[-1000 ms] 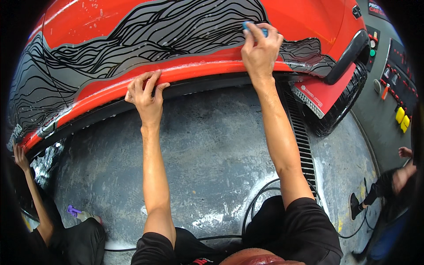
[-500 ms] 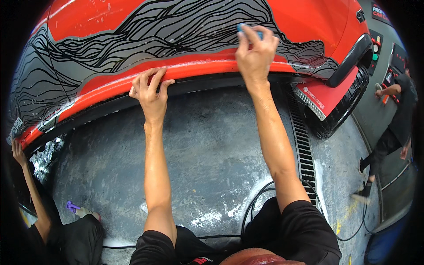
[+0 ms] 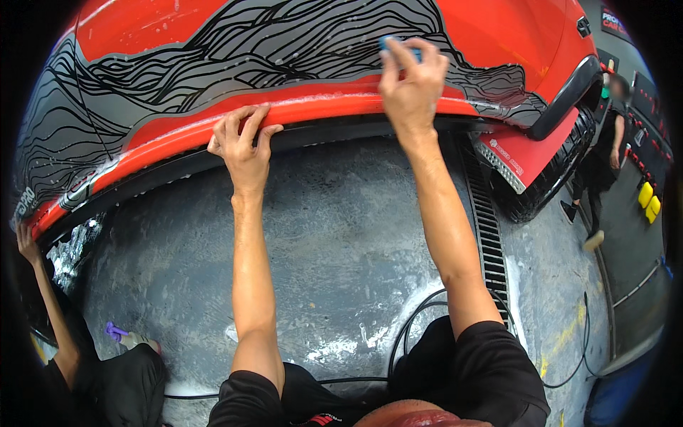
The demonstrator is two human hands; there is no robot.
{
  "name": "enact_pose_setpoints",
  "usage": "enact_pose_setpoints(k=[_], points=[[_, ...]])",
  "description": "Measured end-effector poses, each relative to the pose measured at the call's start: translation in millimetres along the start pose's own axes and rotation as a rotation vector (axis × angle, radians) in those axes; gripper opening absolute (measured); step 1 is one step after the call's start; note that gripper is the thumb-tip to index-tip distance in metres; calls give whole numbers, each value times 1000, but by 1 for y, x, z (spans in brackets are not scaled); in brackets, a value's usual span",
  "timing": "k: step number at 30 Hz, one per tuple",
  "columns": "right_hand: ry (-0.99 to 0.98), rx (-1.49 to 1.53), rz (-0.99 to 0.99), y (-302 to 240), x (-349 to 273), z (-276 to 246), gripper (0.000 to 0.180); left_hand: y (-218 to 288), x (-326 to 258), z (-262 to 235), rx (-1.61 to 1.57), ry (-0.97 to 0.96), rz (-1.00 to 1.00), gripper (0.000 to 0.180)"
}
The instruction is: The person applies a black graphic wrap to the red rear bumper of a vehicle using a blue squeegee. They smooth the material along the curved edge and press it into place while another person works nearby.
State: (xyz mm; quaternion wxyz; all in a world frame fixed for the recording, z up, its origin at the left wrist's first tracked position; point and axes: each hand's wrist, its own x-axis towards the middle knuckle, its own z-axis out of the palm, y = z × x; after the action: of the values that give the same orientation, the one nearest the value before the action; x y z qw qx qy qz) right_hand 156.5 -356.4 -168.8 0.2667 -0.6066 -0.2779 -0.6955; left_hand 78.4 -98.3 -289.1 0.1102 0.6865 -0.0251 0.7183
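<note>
A red car body [image 3: 306,110] with a grey and black wave graphic [image 3: 313,53] fills the far side, dotted with white droplets. My right hand [image 3: 413,82] grips a small blue pad [image 3: 390,47] and presses it on the graphic above the red lower edge. The pad is partly hidden behind my fingers, so I cannot tell its exact kind. To its left, my left hand [image 3: 244,142] rests bent fingertips on the car's red lower edge. Its thumb stands apart and nothing shows in it.
A co-worker's hand [image 3: 28,245] touches the car's lower edge at far left, near a purple-topped bottle [image 3: 124,334]. A red mud flap [image 3: 523,153] and tyre [image 3: 569,178] stand right, by a floor grate [image 3: 489,235]. A black hose [image 3: 405,331] lies near me. Another person [image 3: 601,156] walks at right.
The blue pad and the fingers on it have shifted slightly left along the graphic. My left hand stays in place. The person at the right has walked farther away.
</note>
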Motion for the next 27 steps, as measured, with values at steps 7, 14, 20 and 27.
enact_pose_setpoints(k=[7,14,20,27], points=[[-36,36,-8,-9,-12,3,29,5,1,1,6,27,3,44],[141,31,360,83,-37,-5,31,6,4,0,8,13,19,48],[165,29,399,68,-45,4,30,4,3,-2,47,27,31,49],[273,111,568,75,-40,3,25,8,5,-2,36,-6,41,48]])
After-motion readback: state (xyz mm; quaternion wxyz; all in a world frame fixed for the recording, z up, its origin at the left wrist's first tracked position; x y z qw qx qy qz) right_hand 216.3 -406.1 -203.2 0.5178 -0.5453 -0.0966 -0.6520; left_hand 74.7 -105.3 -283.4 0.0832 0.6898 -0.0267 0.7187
